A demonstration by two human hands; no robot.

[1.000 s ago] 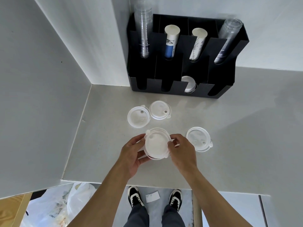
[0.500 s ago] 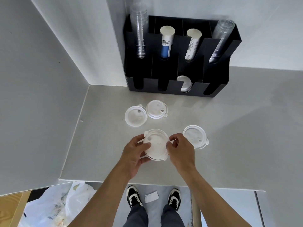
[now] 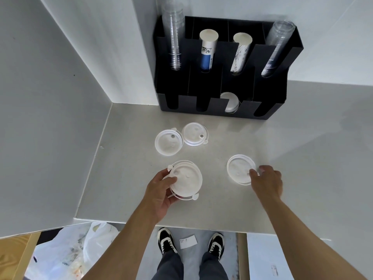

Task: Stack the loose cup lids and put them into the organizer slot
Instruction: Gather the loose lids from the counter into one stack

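My left hand (image 3: pixel 161 190) holds a small stack of white cup lids (image 3: pixel 186 178) just above the counter, thumb on top. My right hand (image 3: pixel 266 179) rests its fingertips on the right rim of a single white lid (image 3: pixel 239 168) lying flat on the counter; whether it is gripped I cannot tell. Two more white lids lie farther back, one on the left (image 3: pixel 167 142) and one just right of it (image 3: pixel 193 134), their edges touching. The black organizer (image 3: pixel 212 110) stands at the back, with some lids (image 3: pixel 230 102) in its third front slot.
The organizer's rear slots hold clear cup stacks (image 3: pixel 174 37) and paper cup stacks (image 3: pixel 207 49). White walls (image 3: pixel 60 118) close the left side and back of the grey counter (image 3: pixel 302 158). Its front edge runs just below my wrists; my shoes and a plastic bag (image 3: pixel 66 253) show on the floor.
My right hand let go of the stack and moved right onto the single lid. My left hand keeps the stack alone, shifted slightly left.
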